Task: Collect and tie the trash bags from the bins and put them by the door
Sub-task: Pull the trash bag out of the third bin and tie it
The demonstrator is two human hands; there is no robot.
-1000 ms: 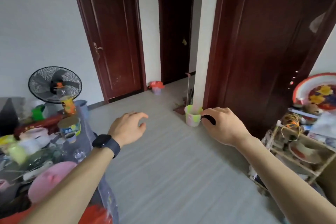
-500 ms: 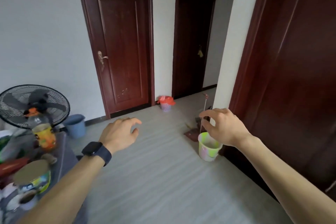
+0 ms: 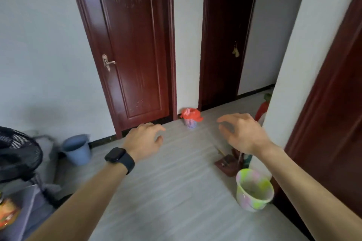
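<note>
Your left hand [image 3: 145,139] and right hand [image 3: 241,133] hang over the floor [image 3: 176,191], fingers loosely curled, both released and holding nothing. The red trash bag [image 3: 191,114] lines a small mesh bin [image 3: 190,124] at the floor's far edge, between the closed door [image 3: 133,55] and the dark doorway [image 3: 225,45]. A green-and-pink bin [image 3: 253,199] stands at the right edge.

Both hands, left [image 3: 144,139] and right [image 3: 242,133], raised, holding nothing. Red-bagged bin [image 3: 190,118] stands against far wall between doors.
</note>
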